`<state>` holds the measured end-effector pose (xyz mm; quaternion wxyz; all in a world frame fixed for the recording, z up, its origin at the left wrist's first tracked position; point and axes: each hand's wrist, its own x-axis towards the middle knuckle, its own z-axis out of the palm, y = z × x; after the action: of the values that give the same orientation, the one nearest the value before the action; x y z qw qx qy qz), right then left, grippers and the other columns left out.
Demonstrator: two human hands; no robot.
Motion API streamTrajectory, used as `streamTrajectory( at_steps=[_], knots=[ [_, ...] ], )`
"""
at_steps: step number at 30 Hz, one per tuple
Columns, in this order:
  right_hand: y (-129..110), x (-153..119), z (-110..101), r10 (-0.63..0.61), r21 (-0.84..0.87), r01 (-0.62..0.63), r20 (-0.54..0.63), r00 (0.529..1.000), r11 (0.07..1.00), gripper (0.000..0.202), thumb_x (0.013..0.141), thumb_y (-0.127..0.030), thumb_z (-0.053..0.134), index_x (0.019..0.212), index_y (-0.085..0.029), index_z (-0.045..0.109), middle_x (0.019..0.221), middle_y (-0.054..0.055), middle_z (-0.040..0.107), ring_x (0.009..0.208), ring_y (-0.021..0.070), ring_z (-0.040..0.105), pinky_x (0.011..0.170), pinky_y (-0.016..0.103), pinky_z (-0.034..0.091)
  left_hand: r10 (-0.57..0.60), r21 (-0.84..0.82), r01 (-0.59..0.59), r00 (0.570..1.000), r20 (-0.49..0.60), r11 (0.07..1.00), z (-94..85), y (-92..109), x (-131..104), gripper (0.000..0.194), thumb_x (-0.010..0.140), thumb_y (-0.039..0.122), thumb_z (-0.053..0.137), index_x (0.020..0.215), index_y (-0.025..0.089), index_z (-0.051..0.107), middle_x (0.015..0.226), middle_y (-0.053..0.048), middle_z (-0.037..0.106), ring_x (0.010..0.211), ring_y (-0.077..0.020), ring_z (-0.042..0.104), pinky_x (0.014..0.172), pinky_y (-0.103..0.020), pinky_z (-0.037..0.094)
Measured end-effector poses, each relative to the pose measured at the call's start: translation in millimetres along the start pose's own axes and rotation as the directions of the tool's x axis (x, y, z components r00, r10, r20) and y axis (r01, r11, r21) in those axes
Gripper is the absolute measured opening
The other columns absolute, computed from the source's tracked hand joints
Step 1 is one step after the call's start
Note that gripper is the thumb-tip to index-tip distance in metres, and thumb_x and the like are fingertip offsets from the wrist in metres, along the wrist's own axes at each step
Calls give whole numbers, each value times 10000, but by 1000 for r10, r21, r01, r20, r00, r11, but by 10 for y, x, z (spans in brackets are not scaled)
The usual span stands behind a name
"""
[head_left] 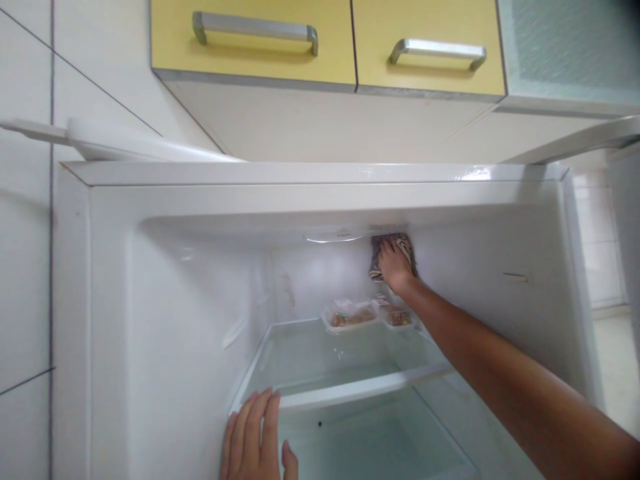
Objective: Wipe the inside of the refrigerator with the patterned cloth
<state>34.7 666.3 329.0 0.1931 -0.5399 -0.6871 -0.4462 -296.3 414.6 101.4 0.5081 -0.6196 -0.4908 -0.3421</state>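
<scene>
My right hand (396,263) presses a folded dark patterned cloth (406,248) against the upper back wall of the refrigerator (320,270), near the right corner. The fingers lie over the cloth, which shows around them. My left hand (255,437) rests at the left end of the glass shelf's front edge (345,393), fingers stretched out and holding nothing. Below the cloth, toward the rear of the shelf, sit a clear container (350,317) with brownish food and a smaller food pack (397,315) beside it.
Yellow cabinets (255,50) with metal handles hang above the refrigerator. Its side walls (190,313) bound the space to the left and right. A lower glass surface (360,440) with a small dark spot lies beneath the shelf. White tiles (25,267) line the left.
</scene>
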Motion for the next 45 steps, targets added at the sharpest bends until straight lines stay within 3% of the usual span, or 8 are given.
streamTrajectory(
  at_steps=[6, 12, 21, 28, 34, 39, 45],
  knots=[
    [55, -323, -238, -32, -3, 32, 19, 999, 999, 491, 842, -132, 415, 1234, -15, 685, 1397, 259, 604, 1426, 326, 445, 1271, 495, 157, -80, -61, 79, 997, -19, 995, -102, 105, 93, 672, 799, 183, 524, 1454, 139, 382, 1304, -158, 604, 1268, -311, 510, 1136, -496, 348],
    [55, -845, -570, -52, -47, 53, 33, 998, 997, 480, 824, -131, 483, 1244, 6, 671, 1433, 258, 575, 1423, 320, 443, 1260, 469, 201, -101, -68, 101, 995, -5, 993, -194, 145, 154, 581, 811, 126, 508, 1388, 94, 444, 1312, -175, 591, 1271, -317, 509, 1159, -507, 349],
    [105, -1596, -1047, -3, -112, 4, 9, 1000, 994, 466, 897, -145, 424, 1293, -69, 659, 1462, 188, 576, 1422, 308, 458, 1241, 482, 258, -120, -100, 118, 993, -17, 988, -266, 156, 204, 558, 813, 92, 512, 1369, 103, 457, 1306, -167, 610, 1264, -322, 533, 1154, -518, 381],
    [28, -2123, -1202, 41, -115, -46, -39, 998, 992, 420, 912, -153, 448, 1255, -120, 687, 1445, 147, 602, 1381, 300, 510, 1206, 491, 340, -117, -130, 113, 993, -26, 985, -277, 143, 231, 551, 824, 102, 508, 1373, 103, 452, 1316, -176, 611, 1253, -332, 549, 1137, -539, 408],
    [-36, -2448, -1224, 18, -81, -19, -15, 1000, 996, 339, 892, -172, 523, 1142, -137, 749, 1414, 143, 630, 1404, 319, 482, 1234, 512, 288, -125, -122, 122, 992, -12, 985, -308, 157, 249, 539, 817, 92, 510, 1354, 105, 465, 1306, -168, 621, 1246, -335, 561, 1128, -538, 425],
    [-79, -2511, -1106, 5, -70, -4, 11, 1000, 998, 373, 895, -164, 506, 1185, -124, 736, 1427, 155, 616, 1427, 327, 456, 1246, 528, 265, -113, -108, 111, 994, -12, 988, -327, 157, 241, 531, 814, 90, 516, 1344, 86, 478, 1303, -179, 620, 1241, -343, 557, 1121, -549, 428],
    [-97, -2047, -964, -63, 58, 49, 269, 961, 997, 395, 887, -141, 467, 1159, -118, 751, 1480, 165, 560, 1494, 333, 358, 1266, 560, 181, -109, -111, 107, 994, -9, 988, -312, 155, 252, 543, 815, 99, 515, 1355, 84, 462, 1299, -186, 615, 1240, -343, 550, 1119, -550, 427]
  ],
)
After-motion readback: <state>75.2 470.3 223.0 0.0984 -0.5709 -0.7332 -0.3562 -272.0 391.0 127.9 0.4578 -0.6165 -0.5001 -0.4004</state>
